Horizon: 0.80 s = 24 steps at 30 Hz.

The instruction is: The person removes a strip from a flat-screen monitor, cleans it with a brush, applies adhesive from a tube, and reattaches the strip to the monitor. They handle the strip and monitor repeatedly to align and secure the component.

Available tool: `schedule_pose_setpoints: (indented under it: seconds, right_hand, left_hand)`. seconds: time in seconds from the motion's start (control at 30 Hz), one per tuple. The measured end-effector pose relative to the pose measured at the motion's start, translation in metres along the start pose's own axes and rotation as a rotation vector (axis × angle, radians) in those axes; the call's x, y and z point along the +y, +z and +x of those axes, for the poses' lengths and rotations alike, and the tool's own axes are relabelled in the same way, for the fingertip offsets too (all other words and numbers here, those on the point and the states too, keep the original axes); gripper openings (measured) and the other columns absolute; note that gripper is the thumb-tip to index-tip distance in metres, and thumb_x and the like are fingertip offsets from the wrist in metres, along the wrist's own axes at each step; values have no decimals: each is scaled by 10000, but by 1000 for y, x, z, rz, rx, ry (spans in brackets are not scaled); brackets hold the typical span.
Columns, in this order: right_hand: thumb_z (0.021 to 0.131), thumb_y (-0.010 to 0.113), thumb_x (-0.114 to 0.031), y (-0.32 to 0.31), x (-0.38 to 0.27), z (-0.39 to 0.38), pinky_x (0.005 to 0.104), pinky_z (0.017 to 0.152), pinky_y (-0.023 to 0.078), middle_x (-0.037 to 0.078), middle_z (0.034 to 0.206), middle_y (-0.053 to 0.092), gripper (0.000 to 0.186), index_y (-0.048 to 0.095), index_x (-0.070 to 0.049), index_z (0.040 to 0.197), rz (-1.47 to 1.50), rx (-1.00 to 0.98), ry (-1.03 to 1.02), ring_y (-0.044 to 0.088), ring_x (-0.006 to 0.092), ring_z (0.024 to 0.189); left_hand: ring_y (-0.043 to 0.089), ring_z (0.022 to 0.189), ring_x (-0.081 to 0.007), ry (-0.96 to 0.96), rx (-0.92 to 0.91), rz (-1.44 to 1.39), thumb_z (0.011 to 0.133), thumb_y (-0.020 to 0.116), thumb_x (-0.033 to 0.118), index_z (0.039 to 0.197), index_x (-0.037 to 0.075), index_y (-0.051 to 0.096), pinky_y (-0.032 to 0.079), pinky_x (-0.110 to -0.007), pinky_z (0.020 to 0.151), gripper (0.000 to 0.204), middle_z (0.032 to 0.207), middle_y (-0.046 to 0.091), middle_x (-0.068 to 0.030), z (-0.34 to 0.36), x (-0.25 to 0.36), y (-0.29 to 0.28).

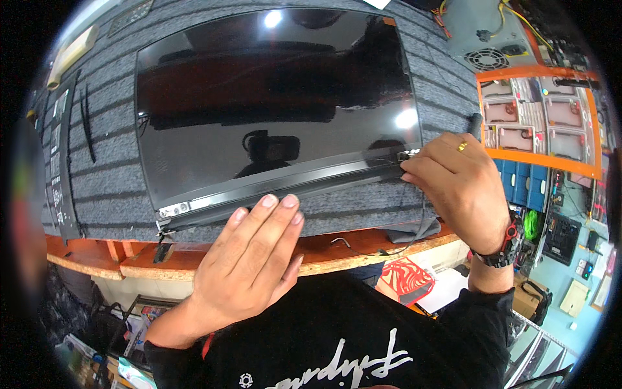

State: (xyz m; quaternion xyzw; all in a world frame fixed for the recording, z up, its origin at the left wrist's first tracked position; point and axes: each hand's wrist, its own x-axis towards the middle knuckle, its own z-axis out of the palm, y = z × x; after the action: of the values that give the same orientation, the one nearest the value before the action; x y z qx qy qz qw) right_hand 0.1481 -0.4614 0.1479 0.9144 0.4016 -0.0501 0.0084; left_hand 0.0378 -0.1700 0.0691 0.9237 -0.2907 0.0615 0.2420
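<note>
A laptop screen (278, 97), glossy black and reflecting lamps, lies face up on a grey ribbed mat. Along its near edge runs a bare metal strip (240, 190), with a dark cover strip (324, 188) just in front. A small silver hinge bracket (173, 210) shows at the near left corner. My left hand (249, 259) is open, its fingers stretched out and the tips at the dark strip. At the near right corner, my right hand (453, 181) has thumb and fingers pinched together. Whatever lies between them is hidden.
A long black battery-like part (59, 168) and a thin black stick (86, 120) lie on the mat (110, 155) at the left. At the right stand a metal power supply (483, 39) and an orange-framed case (536, 159). An orange wooden edge (311, 262) borders the bench.
</note>
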Motion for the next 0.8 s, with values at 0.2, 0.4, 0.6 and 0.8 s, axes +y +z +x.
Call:
schedule_pose_setpoints:
  seconds: [0.2, 0.4, 0.6, 0.8]
  right_hand:
    - [760, 766, -112, -1, -13, 7, 405, 785, 511, 68, 932, 673, 207, 691, -65, 947, 40, 84, 5, 664, 277, 894]
    - [751, 789, -52, 6, -19, 10, 412, 743, 510, 96, 891, 659, 222, 688, -44, 948, 39, 103, 31, 650, 303, 834]
    - [751, 787, -39, 4, -19, 12, 418, 756, 512, 109, 898, 668, 216, 693, -32, 945, 100, 87, 45, 652, 317, 846]
    - [776, 772, -69, -7, 1, 12, 421, 767, 472, 109, 887, 657, 153, 678, -32, 892, 116, -20, 44, 626, 323, 864]
  left_hand:
    - [592, 1329, -321, 46, 69, 46, 834, 765, 183, 1273, -13, 684, 428, -464, 1150, 487, 1392, 646, -170, -6, -3, 4]
    - [621, 1295, -304, 34, 135, 41, 872, 745, 214, 1278, -11, 681, 455, -439, 1120, 469, 1377, 657, -162, -8, -6, 7]
    - [616, 1308, -298, 15, 147, -2, 891, 730, 215, 1269, -13, 687, 441, -446, 1148, 444, 1382, 655, -157, -10, -5, 9]
    - [678, 1087, -234, 81, 322, -225, 820, 839, 269, 1102, 91, 751, 515, -397, 933, 345, 1195, 705, -77, -52, -10, -16]
